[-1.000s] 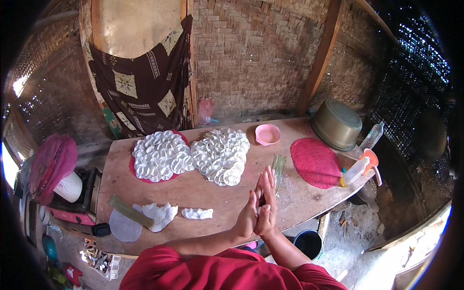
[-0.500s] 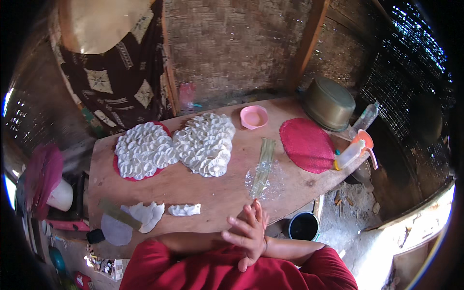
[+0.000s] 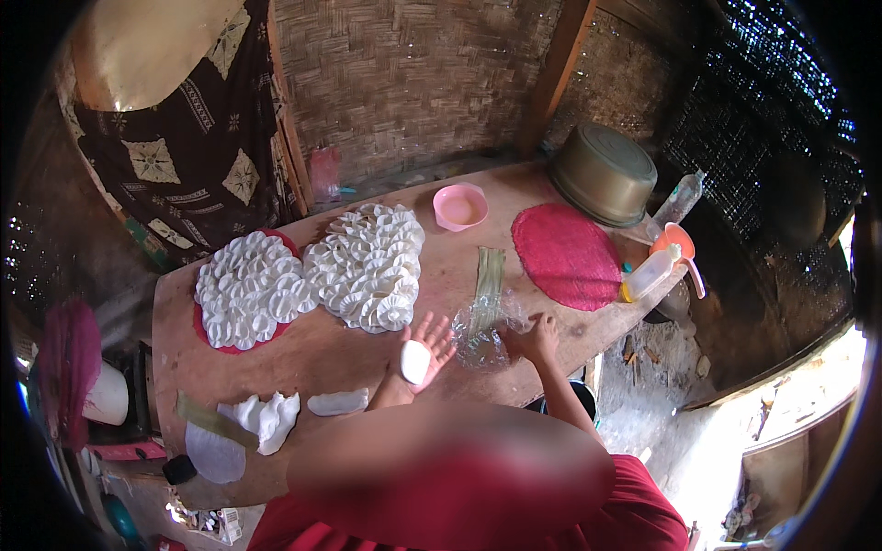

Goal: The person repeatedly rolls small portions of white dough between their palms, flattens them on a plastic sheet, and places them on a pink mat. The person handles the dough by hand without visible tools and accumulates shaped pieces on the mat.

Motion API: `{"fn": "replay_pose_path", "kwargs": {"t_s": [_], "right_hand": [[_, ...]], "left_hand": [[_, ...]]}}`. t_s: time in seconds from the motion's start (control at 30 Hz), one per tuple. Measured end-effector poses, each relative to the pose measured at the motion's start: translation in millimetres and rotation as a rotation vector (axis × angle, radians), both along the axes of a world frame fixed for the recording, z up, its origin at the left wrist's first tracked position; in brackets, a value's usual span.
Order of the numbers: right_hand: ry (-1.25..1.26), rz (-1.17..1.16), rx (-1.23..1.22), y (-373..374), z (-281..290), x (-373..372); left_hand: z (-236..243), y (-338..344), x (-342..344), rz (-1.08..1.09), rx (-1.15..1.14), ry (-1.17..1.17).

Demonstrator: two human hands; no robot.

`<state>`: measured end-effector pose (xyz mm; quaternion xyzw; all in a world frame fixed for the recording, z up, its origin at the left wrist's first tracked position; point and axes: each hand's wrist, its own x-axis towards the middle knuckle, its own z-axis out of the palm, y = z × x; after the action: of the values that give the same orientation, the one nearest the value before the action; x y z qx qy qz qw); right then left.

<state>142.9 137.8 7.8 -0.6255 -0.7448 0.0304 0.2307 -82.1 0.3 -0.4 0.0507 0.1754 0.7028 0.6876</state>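
The room has a woven brown wall (image 3: pixel 404 83), and a wooden counter (image 3: pixel 354 358) runs across in front of it. The left hand (image 3: pixel 426 343) is palm up near the front of the counter. Its fingers (image 3: pixel 443 336) are spread wide, and a smooth white lump (image 3: pixel 415 365) sits flat on the palm, with no fingers wrapped around it. The right hand (image 3: pixel 537 341) is at the edge of a crinkly clear plastic sheet (image 3: pixel 478 345). Its fingers are bent in, but I cannot tell if they pinch the plastic. A flat green leaf strip (image 3: pixel 491 275) lies there too, partly under the sheet. To the left, a long white piece (image 3: pixel 338 402) lies beside a bumpy white piece (image 3: pixel 273 424). Behind them are two big heaps of frilly white rounds (image 3: pixel 363 271). A pink bowl (image 3: pixel 460 208) stands near the back, and a red round mat (image 3: pixel 568 257) lies to the right, just in front of a big upside-down pot (image 3: pixel 602 174).
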Motion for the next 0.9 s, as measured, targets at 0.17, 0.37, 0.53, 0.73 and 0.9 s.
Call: {"fn": "replay_pose_path", "kwargs": {"t_s": [0.17, 0.37, 0.53, 0.73, 0.9], "right_hand": [[0.106, 0.322, -0.228, -10, 12, -15], [1.268, 0.797, -0.891, -52, 132, -50], [1.163, 0.672, -1.171, -76, 143, -77], [0.447, 0.729, -0.603, -96, 84, -90], [0.389, 0.779, -0.549, -90, 111, -78]], "left_hand": [[7, 9, -17, 0.051, -0.044, -0.073], [7, 15, 1, 0.013, -0.068, -0.123], [1, 16, 17, -0.198, 0.427, -0.481], [-35, 10, 18, -0.222, 0.359, -0.495], [-45, 25, 21, -0.316, 0.634, -0.374]]}}
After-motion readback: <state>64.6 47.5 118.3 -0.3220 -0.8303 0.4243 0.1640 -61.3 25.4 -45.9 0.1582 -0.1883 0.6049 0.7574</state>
